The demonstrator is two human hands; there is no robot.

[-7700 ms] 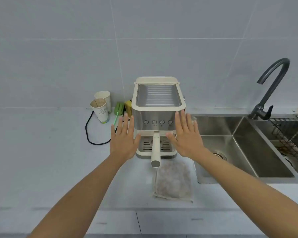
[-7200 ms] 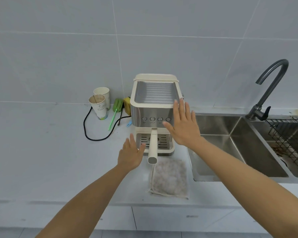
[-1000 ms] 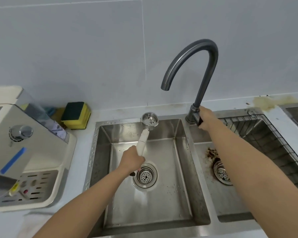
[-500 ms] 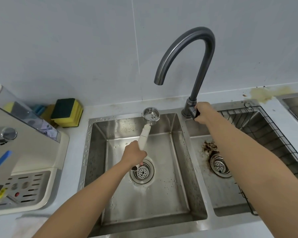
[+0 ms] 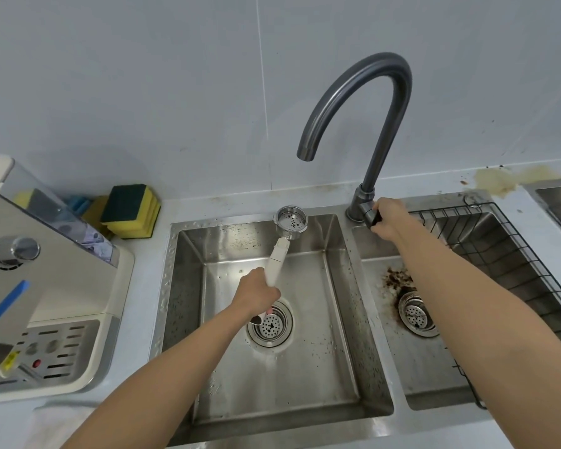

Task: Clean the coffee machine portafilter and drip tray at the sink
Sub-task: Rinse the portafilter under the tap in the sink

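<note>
Head cam: left hand (image 5: 256, 294) gripped portafilter (image 5: 291, 222) at 12 o'clock, right hand (image 5: 387, 218) clasped faucet lever (image 5: 373, 218), rinse apparently unstarted; drip tray (image 5: 46, 354) looked untouched at 8 o'clock.

one head-worn camera looks steeply down and forward, close over the sink (image 5: 175, 286) toward the wall (image 5: 175, 92)

Left hand (image 5: 256, 294) fisted; right hand (image 5: 387, 218) seemingly curled.

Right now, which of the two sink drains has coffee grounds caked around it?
The right basin's drain: dark brown grounds smear its far-left edge. The left basin's drain, beside the left hand, shows only scattered specks.
</note>
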